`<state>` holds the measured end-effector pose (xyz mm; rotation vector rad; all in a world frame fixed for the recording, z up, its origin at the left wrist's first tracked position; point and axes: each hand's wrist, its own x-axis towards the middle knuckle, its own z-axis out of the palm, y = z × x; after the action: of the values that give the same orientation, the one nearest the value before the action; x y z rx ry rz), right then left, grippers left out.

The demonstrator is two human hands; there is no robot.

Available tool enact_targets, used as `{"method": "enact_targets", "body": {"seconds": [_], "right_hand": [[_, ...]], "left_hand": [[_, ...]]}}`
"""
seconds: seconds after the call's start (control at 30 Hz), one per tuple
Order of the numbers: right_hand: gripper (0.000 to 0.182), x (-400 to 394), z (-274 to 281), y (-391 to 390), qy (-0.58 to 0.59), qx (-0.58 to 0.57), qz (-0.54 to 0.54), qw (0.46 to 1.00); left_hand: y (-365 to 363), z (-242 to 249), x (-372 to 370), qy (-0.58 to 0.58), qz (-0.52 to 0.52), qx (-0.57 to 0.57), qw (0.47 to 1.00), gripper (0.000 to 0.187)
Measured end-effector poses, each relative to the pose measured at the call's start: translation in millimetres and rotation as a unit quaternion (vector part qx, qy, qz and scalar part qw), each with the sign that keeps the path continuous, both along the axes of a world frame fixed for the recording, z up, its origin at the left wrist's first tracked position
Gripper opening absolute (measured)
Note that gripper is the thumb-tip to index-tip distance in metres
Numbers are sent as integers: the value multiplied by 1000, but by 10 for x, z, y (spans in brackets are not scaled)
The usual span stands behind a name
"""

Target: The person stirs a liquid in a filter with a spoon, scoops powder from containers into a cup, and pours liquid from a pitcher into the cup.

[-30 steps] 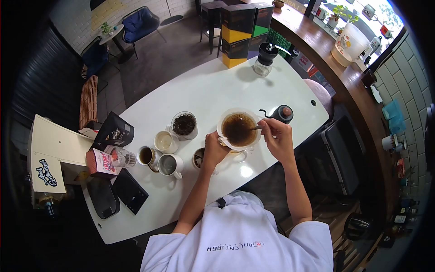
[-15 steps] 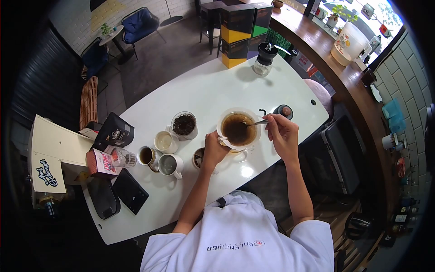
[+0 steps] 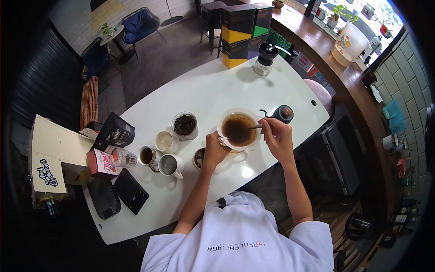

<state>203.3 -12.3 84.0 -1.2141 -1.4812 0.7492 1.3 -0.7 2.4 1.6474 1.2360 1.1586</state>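
Note:
A white dripper (image 3: 239, 129) full of brown coffee liquid stands near the front edge of the white table. My left hand (image 3: 216, 149) is closed round its handle on the left side. Between the fingers of my right hand (image 3: 277, 136) is a metal spoon (image 3: 256, 127), its bowl hidden in the liquid. A dark kettle (image 3: 283, 114) with a thin spout stands just behind my right hand. Left of the dripper are a glass with dark grounds (image 3: 185, 124), a cream cup (image 3: 166, 142), a white mug (image 3: 170, 165) and a cup of dark liquid (image 3: 146, 155).
A hand grinder (image 3: 265, 59) and stacked boxes (image 3: 236, 34) stand at the table's far end. To the left lie a phone (image 3: 130, 191), a black case (image 3: 103, 197), a black pouch (image 3: 114, 131) and a pink box (image 3: 102, 162). A wooden counter (image 3: 326, 56) runs along the right.
My right hand has moved slightly left and down with the spoon, which now reaches deeper into the liquid. More of the kettle shows. My left hand stays at the handle.

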Motion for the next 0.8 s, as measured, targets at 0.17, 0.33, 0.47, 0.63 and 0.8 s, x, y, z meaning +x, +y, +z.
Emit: {"method": "enact_targets", "body": {"seconds": [0.17,0.33,0.47,0.63,0.8], "right_hand": [[22,-18,46,-30,21,-52,9,998],[23,4,88,-29,44,-67,5,997],[22,14,130,-39,82,-58,-9,995],[22,28,179,-49,116,-39,-4,993],[20,43,112,-32,103,-28,5,994]], "left_hand": [[-5,6,4,-8,0,-7,1000,31],[-13,6,6,-8,2,-12,1000,31],[-9,-9,7,-8,4,-1,1000,30],[-19,48,9,5,9,-1,1000,30],[-12,13,1,-3,3,2,1000,30]]}}
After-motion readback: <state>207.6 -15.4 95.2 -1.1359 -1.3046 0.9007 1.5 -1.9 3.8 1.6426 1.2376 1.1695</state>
